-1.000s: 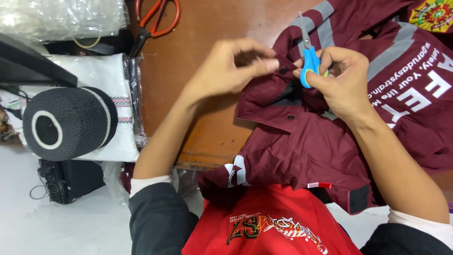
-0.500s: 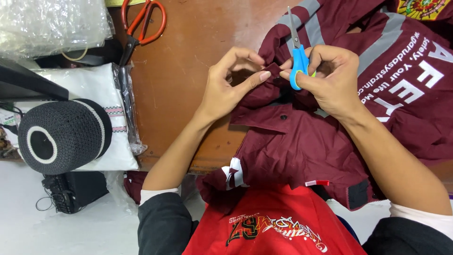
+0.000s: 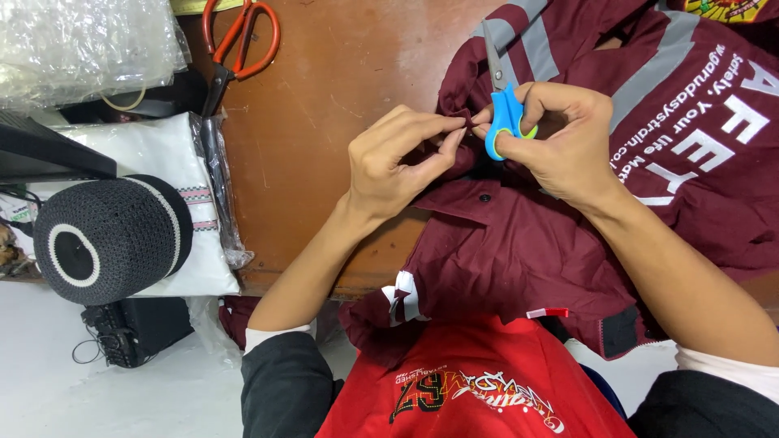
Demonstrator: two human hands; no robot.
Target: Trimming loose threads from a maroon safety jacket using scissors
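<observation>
Maroon jacket [image 3: 519, 251] pinched by left hand [image 3: 398, 162], right hand [image 3: 560, 138] gripping blue snips [image 3: 503, 113], clear plastic package [image 3: 81, 40] top left

One head-worn camera looks steeply down and close onto the brown table [image 3: 341, 122]. The wearer's chest fills 6 o'clock, the left hand [image 3: 398, 162] and right hand [image 3: 560, 138] sit just past centre toward 12, and the floor shows at 8 o'clock.

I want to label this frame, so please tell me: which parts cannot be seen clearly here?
- Head view: the spot pinched on the maroon garment is hidden by the left hand.
- The blue snips grip is covered by the right hand.
- The orange scissors are cut by the top edge.
</observation>
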